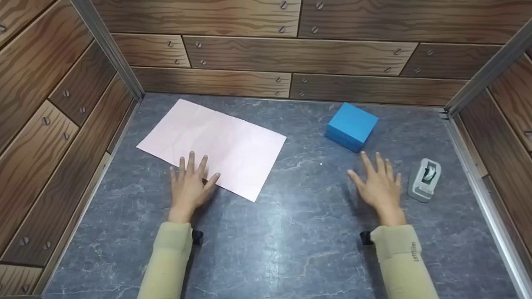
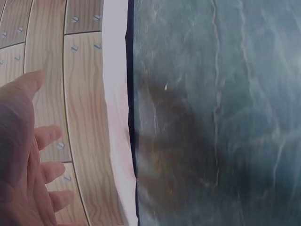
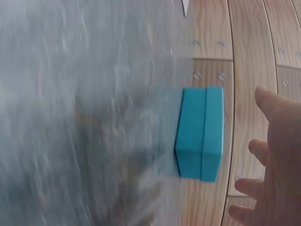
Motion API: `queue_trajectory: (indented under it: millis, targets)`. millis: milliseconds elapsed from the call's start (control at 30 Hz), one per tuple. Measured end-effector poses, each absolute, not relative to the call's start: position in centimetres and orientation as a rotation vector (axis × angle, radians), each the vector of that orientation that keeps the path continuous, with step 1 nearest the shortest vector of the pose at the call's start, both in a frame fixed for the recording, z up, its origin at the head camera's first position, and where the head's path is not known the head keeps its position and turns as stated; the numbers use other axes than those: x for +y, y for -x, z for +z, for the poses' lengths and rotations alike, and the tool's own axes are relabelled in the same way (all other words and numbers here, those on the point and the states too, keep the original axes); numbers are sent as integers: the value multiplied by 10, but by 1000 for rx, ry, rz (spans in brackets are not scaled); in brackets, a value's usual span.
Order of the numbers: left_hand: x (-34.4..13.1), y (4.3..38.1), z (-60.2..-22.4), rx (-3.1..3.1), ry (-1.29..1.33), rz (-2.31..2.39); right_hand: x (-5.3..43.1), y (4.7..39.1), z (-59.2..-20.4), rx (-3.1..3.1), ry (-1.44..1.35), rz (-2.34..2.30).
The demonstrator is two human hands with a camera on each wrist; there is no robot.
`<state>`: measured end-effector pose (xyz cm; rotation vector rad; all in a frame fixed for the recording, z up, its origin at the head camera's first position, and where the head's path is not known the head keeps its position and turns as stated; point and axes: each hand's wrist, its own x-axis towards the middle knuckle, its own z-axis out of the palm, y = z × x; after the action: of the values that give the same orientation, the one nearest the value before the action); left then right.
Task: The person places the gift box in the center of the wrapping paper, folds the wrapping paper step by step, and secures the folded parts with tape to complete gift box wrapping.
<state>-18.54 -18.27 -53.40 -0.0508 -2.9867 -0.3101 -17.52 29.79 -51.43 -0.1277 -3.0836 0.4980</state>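
Note:
A pale pink sheet of paper (image 1: 220, 145) lies at an angle on the dark marbled table. Over its near edge my left hand (image 1: 189, 187) is spread palm down, holding nothing; in the left wrist view that hand (image 2: 33, 155) appears raised above the surface. A blue lidded box (image 1: 351, 126) stands at the back right. Nearer to me, my right hand (image 1: 379, 189) is spread with fingers pointing toward the box, apart from it and gripping nothing. In the right wrist view the box (image 3: 200, 134) shows its lid seam beside the fingers.
A grey tape dispenser (image 1: 424, 180) with a roll in it sits to the right of my right hand. Wood-patterned panels (image 1: 249, 52) wall the dark table (image 1: 274, 249) at the back and both sides, with metal strips (image 1: 484, 195) along the edges.

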Motion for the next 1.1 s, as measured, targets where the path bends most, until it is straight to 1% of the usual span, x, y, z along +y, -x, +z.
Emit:
queue_trajectory:
  millis: [367,633,933,1100]
  targets:
    - [-174,202,-547,-3021,115,-362,237,188,-534,-3137,-54,456]
    - [-169,208,-555,-3087,152,-355,202,195,-542,-3148,-154,481]
    - [-158,207,-554,-3096,167,-334,171,198,-542,-3119,-162,588]
    - [-149,204,-556,-3087,189,-324,156,195,-539,-3061,-115,837]
